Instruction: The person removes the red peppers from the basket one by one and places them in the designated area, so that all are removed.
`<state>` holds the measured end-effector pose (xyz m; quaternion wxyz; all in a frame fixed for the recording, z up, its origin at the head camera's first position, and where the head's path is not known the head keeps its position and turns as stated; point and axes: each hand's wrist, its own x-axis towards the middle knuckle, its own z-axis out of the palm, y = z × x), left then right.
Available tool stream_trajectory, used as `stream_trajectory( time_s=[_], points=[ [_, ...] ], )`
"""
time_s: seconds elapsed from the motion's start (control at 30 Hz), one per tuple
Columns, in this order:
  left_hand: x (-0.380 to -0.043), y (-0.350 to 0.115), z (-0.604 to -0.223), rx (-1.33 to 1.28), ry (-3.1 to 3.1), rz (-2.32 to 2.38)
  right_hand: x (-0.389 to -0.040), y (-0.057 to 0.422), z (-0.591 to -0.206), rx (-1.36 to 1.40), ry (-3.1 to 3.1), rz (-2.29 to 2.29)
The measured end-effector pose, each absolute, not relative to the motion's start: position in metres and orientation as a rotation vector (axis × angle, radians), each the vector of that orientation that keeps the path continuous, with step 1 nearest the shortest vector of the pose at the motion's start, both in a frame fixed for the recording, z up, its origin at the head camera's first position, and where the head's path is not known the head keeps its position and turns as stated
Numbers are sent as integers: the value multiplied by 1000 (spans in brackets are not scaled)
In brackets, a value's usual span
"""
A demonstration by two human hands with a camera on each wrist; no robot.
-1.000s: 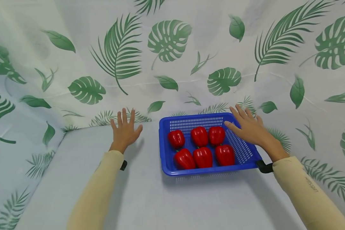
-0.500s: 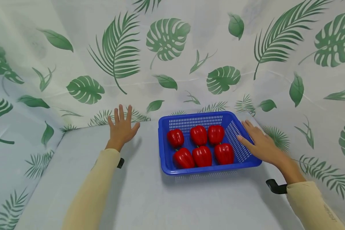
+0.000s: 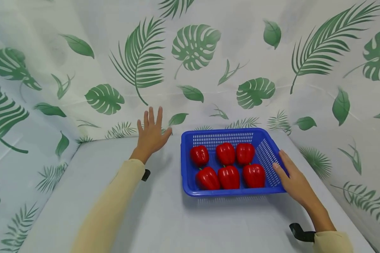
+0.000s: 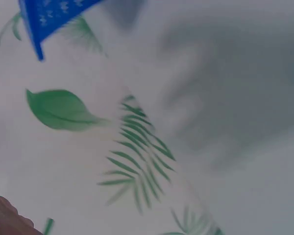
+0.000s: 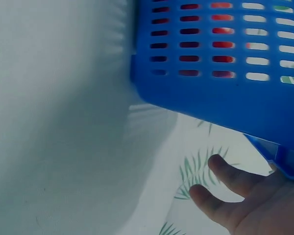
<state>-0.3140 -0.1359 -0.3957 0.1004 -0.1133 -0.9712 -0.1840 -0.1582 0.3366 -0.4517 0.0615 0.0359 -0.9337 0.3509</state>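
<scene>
A blue plastic basket [image 3: 234, 193] sits on the table, with several glossy red bell peppers [image 3: 229, 177] lying in two rows inside. At its right side is my right hand [image 3: 296, 182], the thumb over the rim and the other fingers outside. In the right wrist view, fingers [image 5: 230, 183] of that hand stretch out beside the basket wall [image 5: 210, 98], apart from it; whether the thumb touches the rim is not plain. My left hand [image 3: 152, 135] is raised to the left of the basket, fingers spread, holding nothing. A basket corner [image 4: 44, 29] shows in the left wrist view.
Behind the table [image 3: 164, 225] hangs a white cloth [image 3: 209, 116] printed with green leaves, which also lines the left and right sides. Black camera mounts [image 3: 301, 233] stick out at both wrists.
My right hand has moved from above the basket's right rear corner outward and down to its right rim. The left hand has shifted slightly right and upward. The head view has turned a little.
</scene>
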Motion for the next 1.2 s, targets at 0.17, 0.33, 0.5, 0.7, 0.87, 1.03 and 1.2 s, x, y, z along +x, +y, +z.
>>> stream_trajectory(
  time_s=[0.17,0.33,0.5,0.7,0.87,1.03,1.2],
  points=[
    [-308,-102,-376,-395,-2801,-650,-156,335,-452,99,-2822,1040],
    [-299,-74,-370,-409,-2735,-991,-154,334,-455,128,-2811,1046],
    [-294,-51,-369,-351,-2627,-1451,-156,333,-458,114,-2792,1058],
    [-279,-26,-367,-148,-2524,-1832,-158,334,-458,47,-2783,1070],
    [-269,-6,-369,45,-2479,-1953,-158,334,-460,14,-2765,1076],
    [-267,4,-379,222,-2473,-2019,-157,333,-461,21,-2753,1089],
    [-272,6,-385,333,-2473,-2083,-158,333,-462,29,-2732,1116]
  ],
)
